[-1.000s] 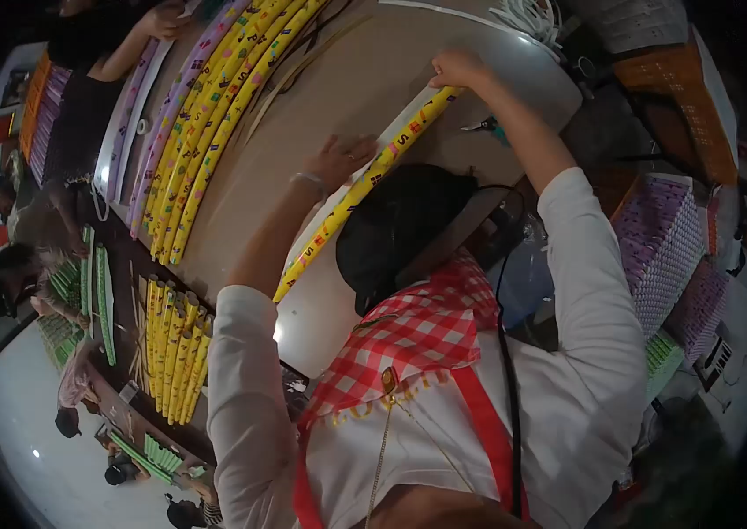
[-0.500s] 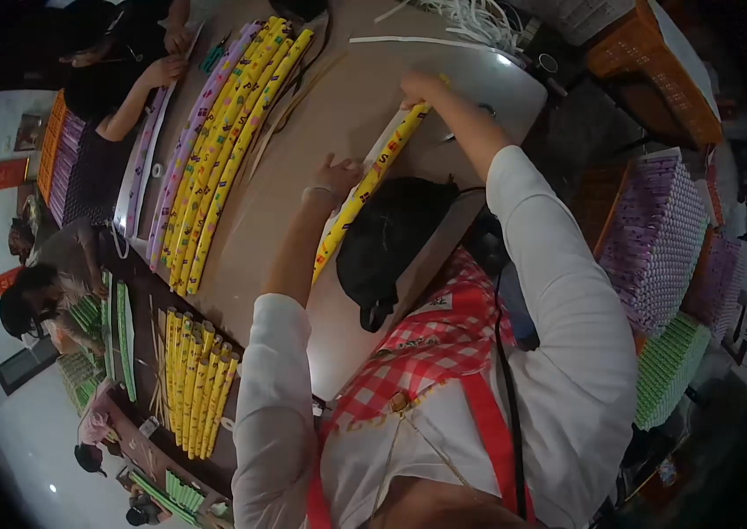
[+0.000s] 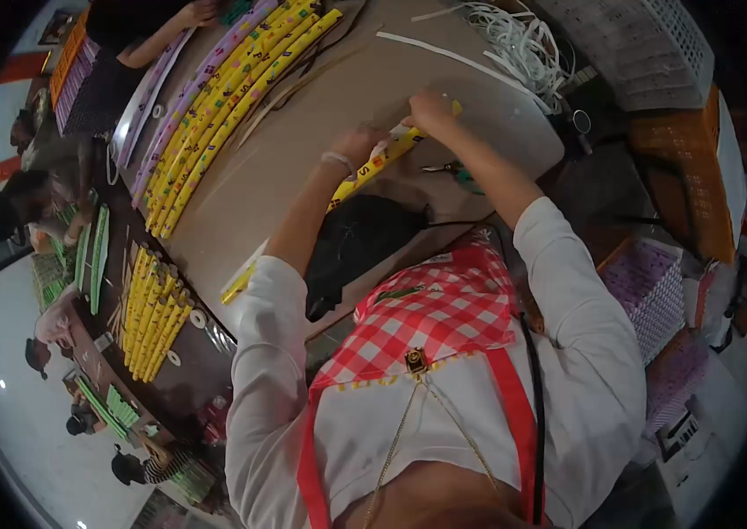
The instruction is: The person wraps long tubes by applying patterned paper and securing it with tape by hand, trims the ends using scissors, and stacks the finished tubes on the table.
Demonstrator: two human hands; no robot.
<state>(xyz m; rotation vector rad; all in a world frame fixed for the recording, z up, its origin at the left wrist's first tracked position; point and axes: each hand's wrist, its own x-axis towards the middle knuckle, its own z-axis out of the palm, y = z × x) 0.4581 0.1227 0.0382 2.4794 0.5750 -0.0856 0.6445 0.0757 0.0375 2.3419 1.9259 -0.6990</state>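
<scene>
A long yellow tube (image 3: pixel 357 183) with coloured letters and pictures lies slantwise across the table before me, a pale strip along its far side. My right hand (image 3: pixel 432 112) is closed around it near its far end. My left hand (image 3: pixel 358 147) is a little nearer to me, its fingers closed on the tube's pale edge; a bracelet circles that wrist. Underneath my left forearm the tube's middle is hidden. Close to the tube lies a black cloth bag (image 3: pixel 356 242). Snips with green handles (image 3: pixel 463 176) rest right of the tube.
Yellow printed tubes (image 3: pixel 241 101) and purple ones lie in a row to the left. A shorter yellow bundle (image 3: pixel 153 313) sits on another table. White strips (image 3: pixel 519 53) are heaped at the far right, near crates (image 3: pixel 646 53). Other people work along the left.
My left hand has moved up along the tube towards my right hand, and its fingers have closed. The view has shifted, bringing the green-handled snips into fuller sight.
</scene>
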